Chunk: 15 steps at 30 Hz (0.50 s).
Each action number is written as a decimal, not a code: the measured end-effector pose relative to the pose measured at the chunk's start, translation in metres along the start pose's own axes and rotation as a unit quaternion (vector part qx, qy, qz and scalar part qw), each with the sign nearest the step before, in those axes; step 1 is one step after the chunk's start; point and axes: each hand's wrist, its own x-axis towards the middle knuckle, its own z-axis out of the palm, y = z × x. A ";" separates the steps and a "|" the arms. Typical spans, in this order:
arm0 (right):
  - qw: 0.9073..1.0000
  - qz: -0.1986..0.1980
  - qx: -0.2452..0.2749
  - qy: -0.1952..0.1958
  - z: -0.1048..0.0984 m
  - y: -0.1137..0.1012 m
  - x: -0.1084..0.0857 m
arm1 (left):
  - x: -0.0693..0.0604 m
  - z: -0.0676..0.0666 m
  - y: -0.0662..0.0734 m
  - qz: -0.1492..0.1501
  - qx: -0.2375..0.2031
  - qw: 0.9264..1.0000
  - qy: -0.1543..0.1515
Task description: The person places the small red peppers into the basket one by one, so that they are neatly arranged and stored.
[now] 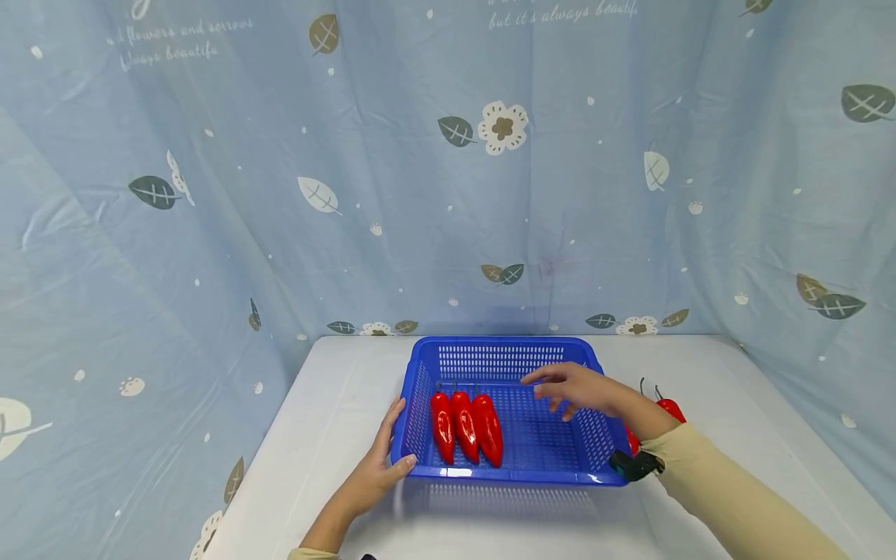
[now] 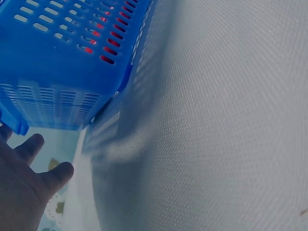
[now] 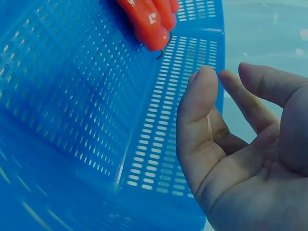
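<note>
Nearest my head camera lies the beige right sleeve, leading to the right hand, which hangs over the blue basket with fingers loosely bent and nothing in them. The left hand is spread along the left rim by the near corner (how firmly it bears there, I can't judge). Three red peppers lie side by side inside, toward the left; other peppers sit outside, half behind the forearm. I'd steady the rim lightly, lift the black wrist camera clear of the corner, and leave that row undisturbed.
</note>
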 end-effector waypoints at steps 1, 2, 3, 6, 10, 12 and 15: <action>1.000 0.000 -0.002 0.001 0.000 0.001 0.000 | 0.000 0.000 0.000 0.000 -0.001 1.000 0.000; 1.000 0.003 -0.002 0.003 -0.001 0.001 0.000 | 0.000 0.000 0.000 0.000 -0.001 1.000 0.000; 1.000 0.006 -0.001 0.005 -0.001 0.001 0.000 | 0.000 -0.001 0.000 0.000 0.000 1.000 0.000; 1.000 0.008 0.003 0.006 -0.002 0.002 -0.001 | 0.000 -0.001 -0.001 0.000 -0.004 1.000 0.000; 1.000 0.007 0.009 0.004 -0.004 0.003 -0.003 | 0.001 -0.001 -0.002 -0.003 -0.007 1.000 -0.003; 1.000 0.006 0.010 0.005 -0.006 0.003 -0.004 | 0.001 0.000 -0.001 -0.004 -0.008 1.000 -0.003; 1.000 0.002 0.009 0.009 -0.008 0.003 -0.007 | 0.001 0.000 0.000 -0.004 -0.006 1.000 -0.002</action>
